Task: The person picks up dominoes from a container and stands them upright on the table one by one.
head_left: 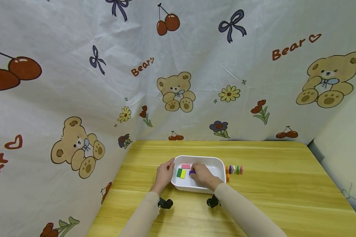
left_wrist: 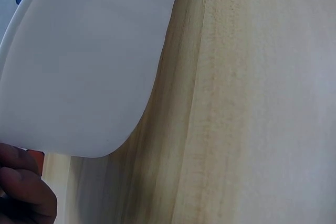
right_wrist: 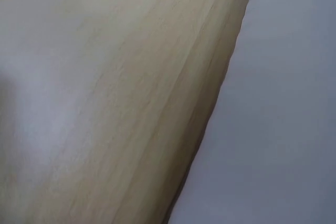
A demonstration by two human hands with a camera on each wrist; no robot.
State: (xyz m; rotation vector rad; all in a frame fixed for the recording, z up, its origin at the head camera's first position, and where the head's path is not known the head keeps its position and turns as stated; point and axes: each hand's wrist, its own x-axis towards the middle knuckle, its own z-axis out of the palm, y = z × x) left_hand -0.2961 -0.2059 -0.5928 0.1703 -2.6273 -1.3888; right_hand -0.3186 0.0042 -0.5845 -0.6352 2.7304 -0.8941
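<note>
A white tray [head_left: 192, 189] lies on the table with several small coloured blocks in it. Inside it my right hand [head_left: 203, 174] pinches a purple block [head_left: 192, 172], low over the floor of the tray. Just left of that lie a green block [head_left: 179, 172] and a yellow block [head_left: 183, 173] side by side, with a pink block [head_left: 185, 166] behind them. My left hand [head_left: 164, 174] is at the tray's left end, fingers curled, fingertips at the rim. A small red block [left_wrist: 37, 160] shows between its fingers in the left wrist view, mostly hidden.
Beyond the tray's right end stands a short row of blocks, among them a purple block [head_left: 230, 169], a green block [head_left: 238, 170] and a pink block [head_left: 241, 170]. An orange block [head_left: 227, 178] is close to the tray wall. Printed cloth [head_left: 207, 65] hangs behind the wooden table [head_left: 273, 191].
</note>
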